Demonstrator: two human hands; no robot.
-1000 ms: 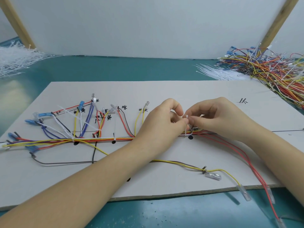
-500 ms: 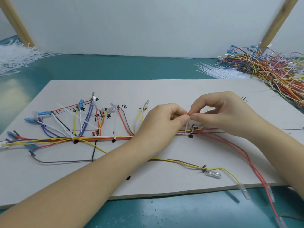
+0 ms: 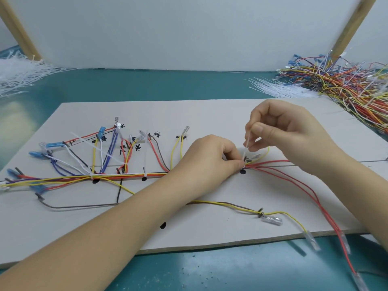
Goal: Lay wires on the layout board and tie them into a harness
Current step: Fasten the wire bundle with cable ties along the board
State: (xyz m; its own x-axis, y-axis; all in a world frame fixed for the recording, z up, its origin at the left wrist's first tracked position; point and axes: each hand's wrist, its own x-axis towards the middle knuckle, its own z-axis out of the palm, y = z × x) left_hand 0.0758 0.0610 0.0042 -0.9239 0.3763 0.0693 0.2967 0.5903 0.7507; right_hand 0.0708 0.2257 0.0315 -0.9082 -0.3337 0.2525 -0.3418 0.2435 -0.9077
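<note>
Fingers point(image 3: 255, 131) pinch above grey layout board point(image 3: 210, 114) on teal table point(image 3: 168, 85).

Pale grey layout board point(image 3: 210, 114) with black handwritten marks and black dots, on a teal table point(image 3: 168, 85); wire bundle point(image 3: 126, 175) yellow, orange, red, purple, white, brown; blue terminal sleeves point(image 3: 102, 131); white cable tie point(image 3: 247, 143); white backdrop panel point(image 3: 189, 32); multicoloured loose wire pile point(image 3: 346, 82).

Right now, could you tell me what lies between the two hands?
In the head view, a white cable tie runs from the right hand down to the left hand at the wire bundle.
</note>
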